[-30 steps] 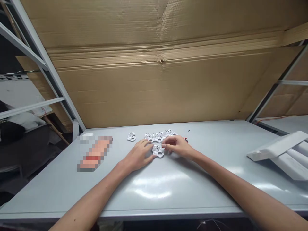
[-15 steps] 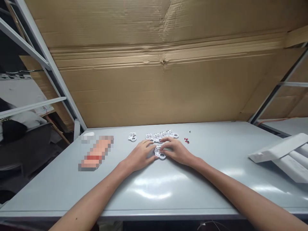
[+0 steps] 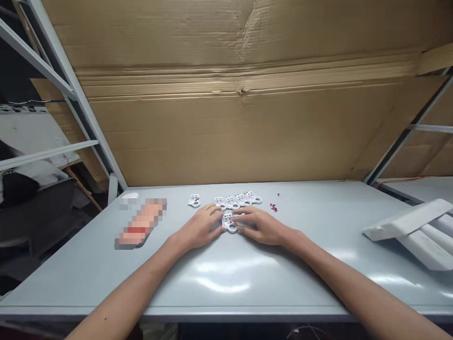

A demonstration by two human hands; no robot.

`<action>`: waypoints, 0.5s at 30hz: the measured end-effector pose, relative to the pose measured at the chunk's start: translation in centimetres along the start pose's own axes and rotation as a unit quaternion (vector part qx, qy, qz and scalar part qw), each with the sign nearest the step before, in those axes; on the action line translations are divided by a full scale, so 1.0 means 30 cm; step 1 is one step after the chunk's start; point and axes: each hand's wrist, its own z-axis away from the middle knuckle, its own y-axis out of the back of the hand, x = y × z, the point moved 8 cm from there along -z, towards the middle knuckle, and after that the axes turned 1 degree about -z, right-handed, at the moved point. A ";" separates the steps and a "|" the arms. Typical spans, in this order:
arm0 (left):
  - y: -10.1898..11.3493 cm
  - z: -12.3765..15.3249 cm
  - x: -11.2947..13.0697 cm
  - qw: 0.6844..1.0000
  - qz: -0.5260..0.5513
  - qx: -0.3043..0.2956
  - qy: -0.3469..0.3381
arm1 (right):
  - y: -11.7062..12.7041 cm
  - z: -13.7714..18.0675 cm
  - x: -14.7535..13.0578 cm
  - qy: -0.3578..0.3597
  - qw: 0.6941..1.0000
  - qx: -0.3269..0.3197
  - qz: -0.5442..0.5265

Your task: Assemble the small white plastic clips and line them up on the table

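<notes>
Grey surface: white plastic piece, lying before a row of like pieces, was touched by curled left hand and right hand, grip unclear; judged light and stiff, best held by edges.

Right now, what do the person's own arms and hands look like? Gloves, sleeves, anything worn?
Both forearms are bare, with no sleeves in view. The left hand and right hand are ungloved, and neither wrist shows a watch or band. No cables show. The left forearm has one small dark spot; the right forearm shows no clear marking.
</notes>
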 end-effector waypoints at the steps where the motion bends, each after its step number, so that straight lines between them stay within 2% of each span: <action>1: -0.002 0.002 0.002 1.000 0.003 -0.001 -0.001 | 0.001 -0.001 -0.006 0.005 1.000 -0.003 -0.005; 9: -0.003 -0.005 0.006 0.999 0.021 0.013 0.019 | 0.005 -0.007 -0.066 0.045 0.998 -0.035 -0.039; 15: 0.018 0.007 0.016 1.000 0.001 0.004 0.015 | -0.008 -0.001 -0.076 0.041 0.997 -0.042 -0.043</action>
